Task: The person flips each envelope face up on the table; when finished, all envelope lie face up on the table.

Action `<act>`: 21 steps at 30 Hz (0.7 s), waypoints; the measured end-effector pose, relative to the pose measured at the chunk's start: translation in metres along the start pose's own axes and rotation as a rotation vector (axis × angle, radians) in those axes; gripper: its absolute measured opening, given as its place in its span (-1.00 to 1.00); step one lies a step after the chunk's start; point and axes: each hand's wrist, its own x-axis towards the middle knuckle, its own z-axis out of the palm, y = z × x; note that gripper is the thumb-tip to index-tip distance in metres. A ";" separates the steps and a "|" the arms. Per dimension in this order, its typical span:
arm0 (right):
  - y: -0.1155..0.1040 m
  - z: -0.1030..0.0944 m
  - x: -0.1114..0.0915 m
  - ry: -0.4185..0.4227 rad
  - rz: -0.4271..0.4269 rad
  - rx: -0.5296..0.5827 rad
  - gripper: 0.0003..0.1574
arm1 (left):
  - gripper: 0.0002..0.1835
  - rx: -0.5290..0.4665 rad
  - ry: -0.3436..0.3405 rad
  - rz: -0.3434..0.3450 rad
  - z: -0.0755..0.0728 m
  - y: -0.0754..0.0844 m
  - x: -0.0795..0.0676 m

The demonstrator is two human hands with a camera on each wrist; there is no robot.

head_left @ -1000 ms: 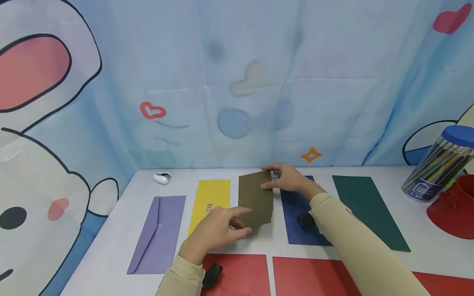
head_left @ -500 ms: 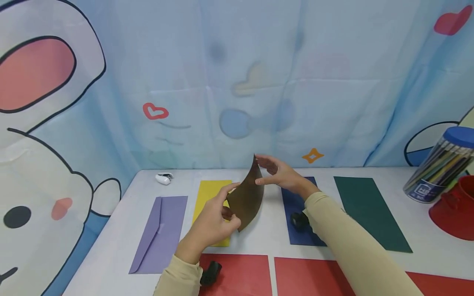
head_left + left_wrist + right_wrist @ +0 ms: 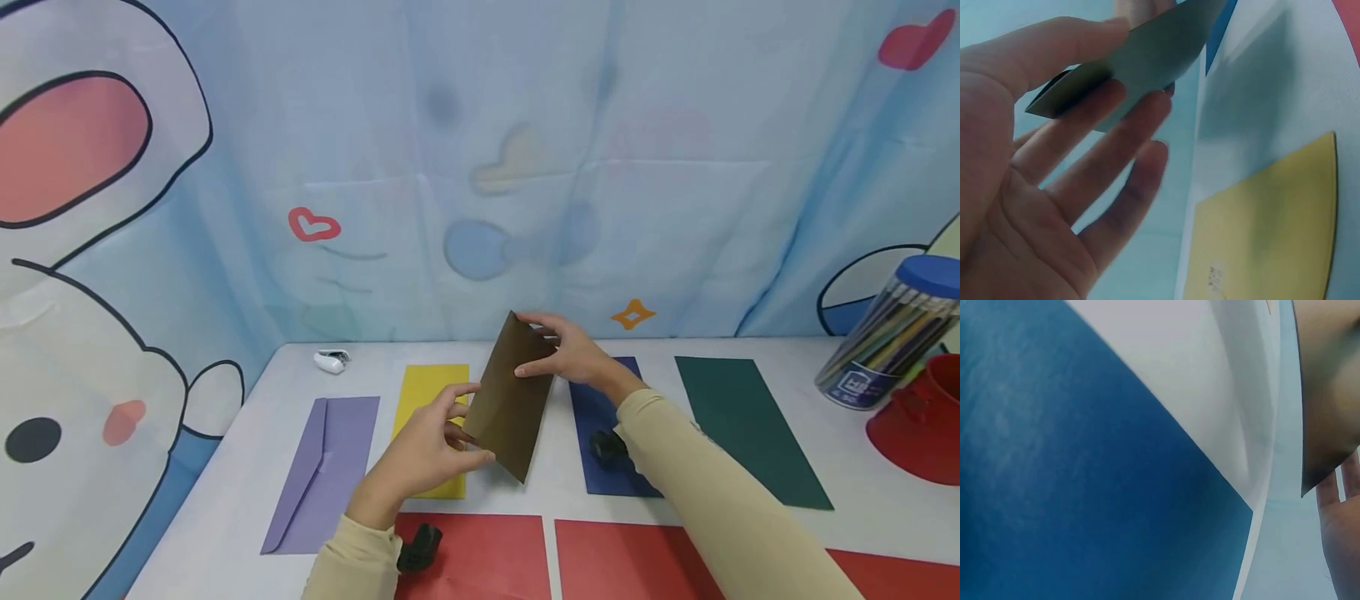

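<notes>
The brown envelope (image 3: 510,417) is held tilted above the tabletop (image 3: 217,517), between the yellow envelope (image 3: 431,383) and the blue envelope (image 3: 594,408). Its edges are pinched by the left hand (image 3: 431,446) and the right hand (image 3: 573,354). Holding it up seems to be the step; next, a soft, steady grip is probably needed.

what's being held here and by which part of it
The brown envelope: the right hand holds it near its top end, the left hand near its lower left corner.
</notes>
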 end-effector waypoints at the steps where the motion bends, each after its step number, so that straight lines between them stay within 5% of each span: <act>1: -0.001 0.001 0.000 -0.004 -0.002 -0.026 0.20 | -0.10 0.010 -0.009 -0.013 0.000 -0.001 0.000; 21: -0.001 0.011 0.008 -0.149 -0.045 -0.253 0.15 | -0.10 0.232 -0.090 -0.081 0.014 -0.016 0.005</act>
